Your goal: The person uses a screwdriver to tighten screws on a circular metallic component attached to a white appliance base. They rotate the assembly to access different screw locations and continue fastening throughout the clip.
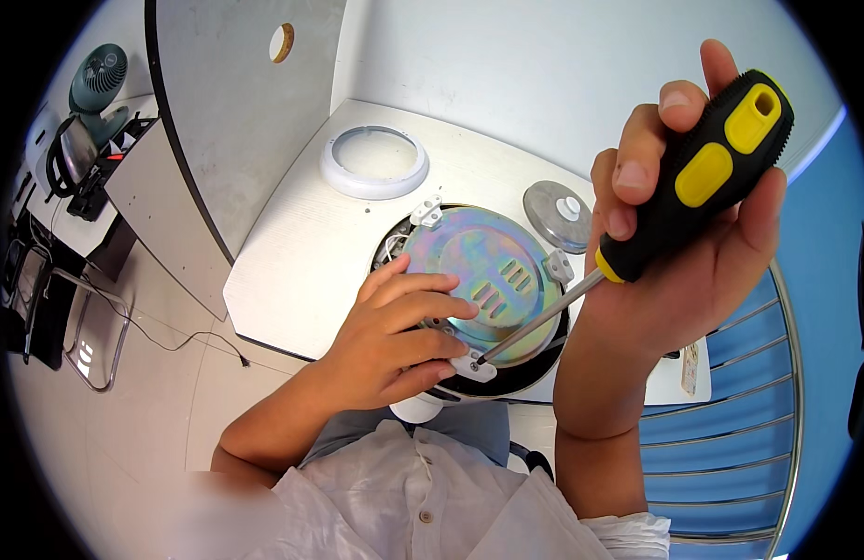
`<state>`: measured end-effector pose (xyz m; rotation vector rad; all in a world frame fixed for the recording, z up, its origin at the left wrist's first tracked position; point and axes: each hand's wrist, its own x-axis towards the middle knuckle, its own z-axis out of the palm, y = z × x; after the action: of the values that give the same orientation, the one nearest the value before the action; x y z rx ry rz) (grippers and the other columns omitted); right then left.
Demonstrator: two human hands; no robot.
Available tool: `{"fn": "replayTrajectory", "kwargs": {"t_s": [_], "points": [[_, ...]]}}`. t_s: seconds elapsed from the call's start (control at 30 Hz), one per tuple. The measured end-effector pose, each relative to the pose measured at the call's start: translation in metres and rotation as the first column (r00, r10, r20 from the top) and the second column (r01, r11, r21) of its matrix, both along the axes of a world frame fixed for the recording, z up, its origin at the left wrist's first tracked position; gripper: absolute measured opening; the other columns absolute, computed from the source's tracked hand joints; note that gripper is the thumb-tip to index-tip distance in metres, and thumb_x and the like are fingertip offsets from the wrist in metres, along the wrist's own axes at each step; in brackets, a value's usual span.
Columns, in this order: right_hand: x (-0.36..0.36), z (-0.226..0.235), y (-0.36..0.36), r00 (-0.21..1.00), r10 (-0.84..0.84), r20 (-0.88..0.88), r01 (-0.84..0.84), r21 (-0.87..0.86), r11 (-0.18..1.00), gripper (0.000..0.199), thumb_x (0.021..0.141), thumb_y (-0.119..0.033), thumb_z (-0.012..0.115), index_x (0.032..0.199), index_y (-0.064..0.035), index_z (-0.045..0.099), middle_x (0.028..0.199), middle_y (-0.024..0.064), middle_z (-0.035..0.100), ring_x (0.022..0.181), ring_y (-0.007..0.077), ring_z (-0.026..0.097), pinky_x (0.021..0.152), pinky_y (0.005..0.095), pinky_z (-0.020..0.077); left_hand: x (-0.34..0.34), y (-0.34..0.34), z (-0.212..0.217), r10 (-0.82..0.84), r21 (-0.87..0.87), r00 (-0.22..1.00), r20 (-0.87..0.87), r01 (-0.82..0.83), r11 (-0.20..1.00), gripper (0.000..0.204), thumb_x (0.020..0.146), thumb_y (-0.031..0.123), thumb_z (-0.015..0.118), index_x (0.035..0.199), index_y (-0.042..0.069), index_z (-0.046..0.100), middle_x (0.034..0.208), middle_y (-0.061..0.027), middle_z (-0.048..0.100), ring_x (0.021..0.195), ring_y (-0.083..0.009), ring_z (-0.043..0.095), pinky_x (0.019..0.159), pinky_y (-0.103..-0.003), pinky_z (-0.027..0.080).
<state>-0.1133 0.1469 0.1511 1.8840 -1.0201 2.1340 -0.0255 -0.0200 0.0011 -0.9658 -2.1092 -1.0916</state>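
My right hand [675,215] grips a screwdriver [717,163] by its thick black-and-yellow handle, and the steel shaft slants down to the left. Its tip meets a screw on a white bracket [476,366] at the near edge of a round appliance. An iridescent metal plate [479,245] with slotted vents fills most of the appliance's open round body. Fingers apart, my left hand [399,336] rests across the plate's near left side and the bracket. Two more white brackets [426,212] sit at the plate's far left and right.
On the white table [292,243], a white ring [374,161] lies far left and a metal lid with white knob [558,217] lies to the right. A grey partition [255,112] rises at left, beside a side desk with a fan [101,79] and kettle. Metal rails [731,401] stand at right.
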Motion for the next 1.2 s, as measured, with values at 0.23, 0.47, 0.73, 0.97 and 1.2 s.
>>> {"fn": "replayTrajectory", "kwargs": {"t_s": [0.23, 0.47, 0.73, 0.97, 1.2], "points": [[0.02, 0.005, -0.009, 0.995, -0.04, 0.089, 0.033, 0.076, 0.997, 0.064, 0.098, -0.039, 0.037, 0.138, 0.0098, 0.026, 0.108, 0.0154, 0.055, 0.066, 0.0157, 0.053, 0.046, 0.0234, 0.0444, 0.001, 0.0, 0.0, 0.012, 0.006, 1.0, -0.005, -0.012, 1.0, 0.015, 0.072, 0.023, 0.07, 0.085, 0.015, 0.068, 0.115, -0.004, 0.063, 0.121, -0.0299, 0.05, 0.107, -0.053, 0.023], [0.008, 0.0, -0.004, 0.998, 0.051, -0.034, -0.049, 0.057, 0.997, 0.067, 0.097, -0.04, 0.038, 0.139, 0.0101, 0.023, 0.108, 0.0164, 0.055, 0.063, 0.0157, 0.051, 0.045, 0.023, 0.0438, 0.0, 0.001, -0.001, 0.013, 0.002, 1.0, -0.009, -0.013, 1.0, 0.015, 0.074, 0.026, 0.069, 0.083, 0.014, 0.068, 0.115, -0.0043, 0.064, 0.12, -0.03, 0.05, 0.107, -0.053, 0.023], [0.004, 0.009, 0.004, 0.971, 0.175, -0.16, -0.146, 0.178, 0.973, 0.073, 0.095, -0.04, 0.043, 0.142, 0.0095, 0.015, 0.107, 0.0156, 0.053, 0.06, 0.0147, 0.053, 0.04, 0.0217, 0.0467, 0.0, 0.0, -0.002, 0.019, 0.004, 1.0, -0.013, -0.019, 1.0, 0.014, 0.074, 0.025, 0.07, 0.083, 0.014, 0.068, 0.114, -0.0046, 0.064, 0.119, -0.0305, 0.051, 0.106, -0.054, 0.024], [0.006, 0.011, 0.006, 0.961, 0.227, -0.159, -0.195, 0.192, 0.962, 0.073, 0.095, -0.038, 0.042, 0.142, 0.009, 0.013, 0.107, 0.0152, 0.051, 0.058, 0.0158, 0.053, 0.037, 0.0218, 0.0466, 0.0, 0.001, -0.001, 0.017, 0.003, 1.0, -0.009, -0.017, 1.0, 0.015, 0.073, 0.025, 0.07, 0.083, 0.014, 0.069, 0.114, -0.0047, 0.064, 0.12, -0.0307, 0.05, 0.106, -0.055, 0.024], [-0.011, 0.0, -0.001, 0.928, 0.347, -0.138, -0.319, 0.19, 0.929, 0.067, 0.097, -0.043, 0.043, 0.142, 0.0016, 0.024, 0.121, 0.0173, 0.044, 0.067, 0.0157, 0.054, 0.043, 0.021, 0.0469, 0.001, 0.0, -0.002, 0.023, 0.0, 1.0, -0.003, -0.023, 1.0, 0.015, 0.074, 0.025, 0.069, 0.084, 0.014, 0.068, 0.115, -0.005, 0.064, 0.121, -0.031, 0.05, 0.107, -0.055, 0.023]]}}
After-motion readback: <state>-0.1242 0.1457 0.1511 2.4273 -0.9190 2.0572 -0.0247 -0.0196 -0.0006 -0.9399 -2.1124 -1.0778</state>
